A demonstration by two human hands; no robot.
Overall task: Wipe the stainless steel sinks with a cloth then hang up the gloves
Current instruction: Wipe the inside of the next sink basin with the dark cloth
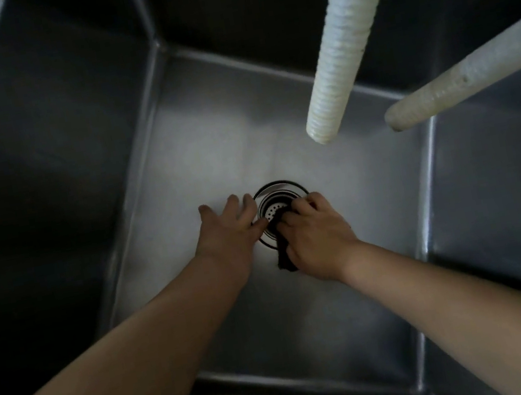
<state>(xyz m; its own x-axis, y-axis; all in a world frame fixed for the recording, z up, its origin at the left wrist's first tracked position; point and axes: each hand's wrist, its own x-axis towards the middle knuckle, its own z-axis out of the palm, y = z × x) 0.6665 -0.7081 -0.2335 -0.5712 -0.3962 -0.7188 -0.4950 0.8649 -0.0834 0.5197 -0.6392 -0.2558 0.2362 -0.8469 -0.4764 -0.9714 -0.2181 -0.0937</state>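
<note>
The dark, crumpled cloth sits bunched under the right hand, whose fingers are curled down around it and press it onto the near right part of the round perforated metal drain strainer in the floor of the deep stainless steel sink. Most of the cloth is covered by the hand; one dark fold pokes out past the fingertips onto the strainer holes, and a longer tail hangs out below the thumb side of the palm, lying on the sink floor. It looks black or very dark brown, though the dim light makes the exact colour hard to judge.

The left hand lies flat on the sink floor just left of the strainer, fingers straight and spread apart, its fingertips touching the strainer's rim. It holds nothing and is just beside the cloth.

Two white ribbed hoses, one and another, hang over the sink's far right part, their open ends well above the floor.
</note>
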